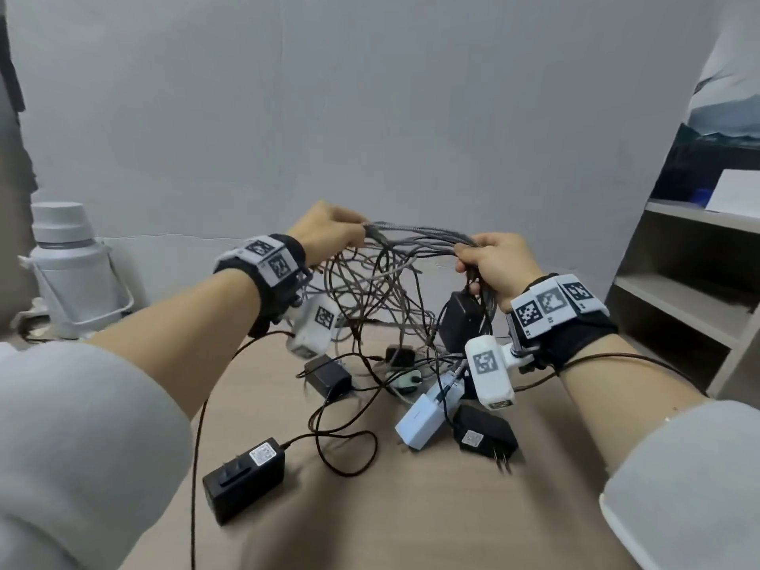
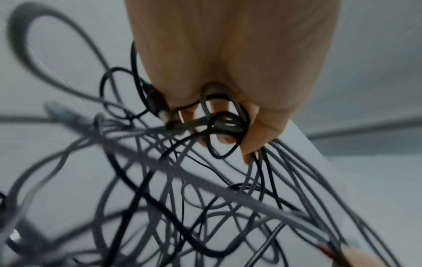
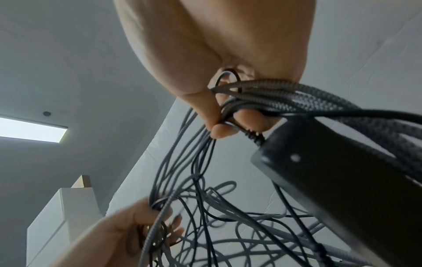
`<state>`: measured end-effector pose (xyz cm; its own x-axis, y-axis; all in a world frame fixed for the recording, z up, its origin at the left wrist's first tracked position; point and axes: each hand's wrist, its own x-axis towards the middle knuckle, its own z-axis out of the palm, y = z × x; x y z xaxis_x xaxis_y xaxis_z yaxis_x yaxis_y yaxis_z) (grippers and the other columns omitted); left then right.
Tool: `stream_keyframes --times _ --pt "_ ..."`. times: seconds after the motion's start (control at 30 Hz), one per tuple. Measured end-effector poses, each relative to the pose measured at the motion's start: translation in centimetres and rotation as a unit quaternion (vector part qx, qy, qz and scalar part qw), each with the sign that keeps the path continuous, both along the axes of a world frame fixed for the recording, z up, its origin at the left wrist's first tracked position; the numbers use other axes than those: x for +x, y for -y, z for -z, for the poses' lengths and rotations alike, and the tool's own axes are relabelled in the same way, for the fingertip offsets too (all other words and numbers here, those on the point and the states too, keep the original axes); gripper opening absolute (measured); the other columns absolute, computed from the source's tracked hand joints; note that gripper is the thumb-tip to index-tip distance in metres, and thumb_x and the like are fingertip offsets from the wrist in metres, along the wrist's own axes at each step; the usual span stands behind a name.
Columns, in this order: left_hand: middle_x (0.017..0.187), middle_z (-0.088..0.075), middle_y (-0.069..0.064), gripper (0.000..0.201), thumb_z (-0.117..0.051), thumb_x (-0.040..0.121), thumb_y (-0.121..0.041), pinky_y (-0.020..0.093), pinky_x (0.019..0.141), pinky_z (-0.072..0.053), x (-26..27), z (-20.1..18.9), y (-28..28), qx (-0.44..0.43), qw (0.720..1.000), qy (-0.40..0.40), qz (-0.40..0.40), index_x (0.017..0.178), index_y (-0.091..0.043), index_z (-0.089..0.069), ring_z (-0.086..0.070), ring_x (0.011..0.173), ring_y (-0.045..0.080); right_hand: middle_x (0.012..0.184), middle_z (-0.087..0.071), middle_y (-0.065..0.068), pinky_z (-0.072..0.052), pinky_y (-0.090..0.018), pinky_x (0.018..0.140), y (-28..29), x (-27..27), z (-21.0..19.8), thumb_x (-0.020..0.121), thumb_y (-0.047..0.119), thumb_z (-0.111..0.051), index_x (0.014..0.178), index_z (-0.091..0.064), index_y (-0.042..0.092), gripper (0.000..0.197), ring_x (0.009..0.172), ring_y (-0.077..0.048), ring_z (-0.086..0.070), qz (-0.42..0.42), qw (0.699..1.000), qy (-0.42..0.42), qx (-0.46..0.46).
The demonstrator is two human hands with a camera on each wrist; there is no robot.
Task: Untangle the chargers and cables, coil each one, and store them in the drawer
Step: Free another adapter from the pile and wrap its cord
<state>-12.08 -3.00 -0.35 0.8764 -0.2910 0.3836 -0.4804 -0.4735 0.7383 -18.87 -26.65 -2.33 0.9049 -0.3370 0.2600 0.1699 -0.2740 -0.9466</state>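
sleeves: grey sleeves [image 1: 82, 425] fill both lower corners of the head view, pushed up off bare forearms.
far left: white lidded jug [image 1: 72, 269] with a wire handle stands by the wall, well apart from the cables.
black adapter, front left: black adapter [image 1: 244, 479] lies flat on the counter [image 1: 370, 520], prongs up, label toward the back; its thin lead loops off toward the pile.
left hand: left hand [image 1: 327, 232] raised above the counter, fingers [image 2: 262, 126] curled round a bunch of grey braided and thin black strands; a small black loop hangs across the fingertips in the left wrist view.
cable tangle: cable tangle [image 1: 386, 281] stretched between the two hands at the top, sagging in many crossed loops down to the counter.
small black adapter: small black adapter [image 1: 329, 376] sits on the counter under the tangle, left of centre.
white charger: white charger [image 1: 423, 417] lies tilted on the counter beneath the loops, just beside a black plug adapter [image 1: 485, 438] with its prongs pointing to the near edge.
right hand: right hand [image 1: 493, 261] level with the left, fingers [image 3: 228, 130] closed on the other end of the braided bunch.
hanging adapter: hanging adapter [image 3: 342, 189], black, dangles by its lead just below the right hand, clear of the counter.
far right: grey open shelf [image 1: 691, 290], a white sheet lying on its top board.
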Motion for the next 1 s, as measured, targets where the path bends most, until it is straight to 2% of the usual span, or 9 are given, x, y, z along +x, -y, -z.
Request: stream_keyframes --times 0.2,0.27,0.37,0.47,0.53,0.67,0.8,0.9,1.0 --pt "0.085 -0.057 0.014 0.022 -0.054 0.045 0.002 0.021 0.046 -0.033 1.5 -0.1 -0.3 -0.294 0.936 -0.191 -0.015 0.061 -0.006 -0.067 -0.046 0.06 0.017 0.069 -0.057 -0.006 -0.045 -0.02 0.04 -0.7 0.1 -0.3 0.099 0.012 -0.062 0.09 -0.059 0.01 0.01 0.054 -0.013 -0.047 -0.031 0.999 -0.025 0.015" --pt "0.088 -0.06 0.013 0.024 -0.055 0.046 -0.001 0.021 0.05 -0.036 1.6 1.6 -0.4 -0.226 0.95 -0.215 -0.014 0.063 -0.008 -0.069 -0.051 0.071 0.019 0.07 -0.057 -0.005 -0.046 -0.021 0.042 -0.6 0.0 0.1 0.099 0.012 -0.062 0.097 -0.059 0.009 0.004 0.057 -0.012 -0.05 -0.043 0.998 -0.043 0.036" --pt "0.085 -0.067 0.001 0.015 -0.065 0.079 -0.002 0.022 0.057 -0.039 2.1 4.1 0.1 0.061 0.991 -0.111 -0.039 0.085 -0.015 -0.071 -0.057 0.079 0.019 0.066 -0.057 -0.004 -0.048 -0.023 0.047 -0.5 0.0 1.5 0.101 0.008 -0.057 0.089 -0.057 0.011 0.012 0.059 -0.013 -0.05 -0.063 0.994 -0.06 0.073" --pt "0.116 -0.059 0.0 0.039 -0.071 0.083 -0.009 0.029 0.072 -0.053 3.2 5.3 2.0 0.191 0.978 -0.036 -0.072 0.119 -0.02 -0.061 -0.06 0.096 0.021 0.064 -0.057 -0.006 -0.049 -0.024 0.049 -0.1 0.6 2.7 0.1 0.0 -0.052 0.084 -0.053 0.01 0.019 0.057 -0.015 -0.05 -0.059 0.986 -0.053 0.144" --pt "0.123 -0.055 0.005 0.047 -0.076 0.074 -0.011 0.038 0.089 -0.052 3.1 4.9 3.7 0.191 0.976 0.05 -0.094 0.115 -0.024 -0.056 -0.055 0.108 0.026 0.06 -0.06 -0.005 -0.051 -0.026 0.05 0.7 1.1 3.2 0.098 -0.001 -0.052 0.084 -0.054 0.01 0.018 0.057 -0.015 -0.052 -0.041 0.979 -0.041 0.198" --pt "0.083 -0.062 -0.007 0.017 -0.071 0.08 -0.009 0.021 0.065 -0.044 0.7 2.8 6.7 0.121 0.98 0.148 0.062 0.085 -0.023 -0.061 -0.056 0.074 0.009 0.061 -0.061 -0.006 -0.053 -0.026 0.052 2.4 1.9 4.0 0.098 0.0 -0.055 0.088 -0.056 0.01 0.014 0.059 -0.014 -0.057 -0.033 0.954 -0.012 0.299" --pt "0.085 -0.071 -0.003 0.006 -0.071 0.085 -0.016 0.03 0.076 -0.056 -0.6 3.2 9.0 0.177 0.967 0.087 0.162 0.089 -0.018 -0.067 -0.066 0.077 0.012 0.063 -0.063 -0.007 -0.053 -0.026 0.052 2.8 1.7 4.8 0.098 0.0 -0.056 0.09 -0.058 0.006 0.009 0.057 -0.013 -0.061 -0.047 0.941 0.015 0.333" --pt "0.098 -0.072 -0.006 0.028 -0.073 0.087 -0.038 0.037 0.09 -0.055 -0.2 4.8 10.1 0.227 0.958 0.026 0.174 0.106 -0.018 -0.066 -0.068 0.093 0.011 0.069 -0.065 -0.01 -0.054 -0.025 0.051 2.2 1.4 5.3 0.098 0.001 -0.056 0.09 -0.061 0.003 0.01 0.059 -0.016 -0.062 -0.069 0.95 0.032 0.302" --pt "0.071 -0.062 -0.01 0.03 -0.073 0.09 -0.039 0.03 0.073 -0.05 -0.3 5.9 10.6 0.206 0.958 0.003 0.198 0.077 -0.016 -0.06 -0.054 0.068 0.003 0.071 -0.063 -0.012 -0.054 -0.026 0.051 1.5 1.5 5.5 0.098 0.0 -0.056 0.094 -0.059 0.001 0.005 0.06 -0.018 -0.06 -0.092 0.952 0.034 0.289"
